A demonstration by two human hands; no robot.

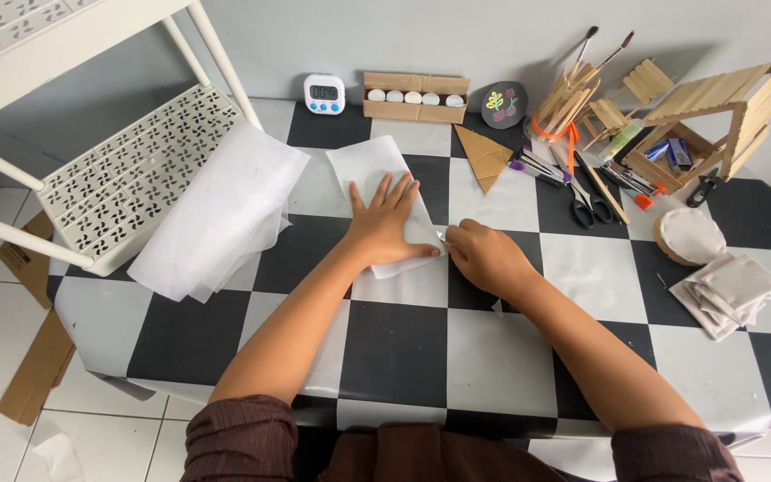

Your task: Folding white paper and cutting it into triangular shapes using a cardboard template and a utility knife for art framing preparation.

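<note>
1. The left hand [387,225] lies flat, palm down, on a white paper sheet [377,170], fingers spread wide and pointing toward 12 o'clock.
2. The right hand [485,257] sits just at 3 o'clock of the left hand, fingers curled narrow and pinched on the sheet's right edge; whether a small tool is held there cannot be told.
3. The sheet rests on the black-and-white checkered table [403,348], near the middle of the view, running from under the left hand toward 11 o'clock.
4. A stack of larger white sheets [216,214] lies at 9 o'clock of the hands, partly over the foot of a white perforated rack [127,178].
5. At 12 o'clock, against the wall, stand a small digital timer [324,93] and a cardboard tray of white round pieces [415,96].
6. A brown cardboard triangle [484,156] lies at 1 o'clock of the hands, apart from the sheet.
7. At 2 o'clock lie scissors [592,198], a bundle of wooden sticks [564,103] and a wooden stick house frame [725,116].
8. At 3 o'clock, well apart from the right hand, rest a round white-topped disc [689,236] and a pile of folded grey cloths [729,290].
</note>
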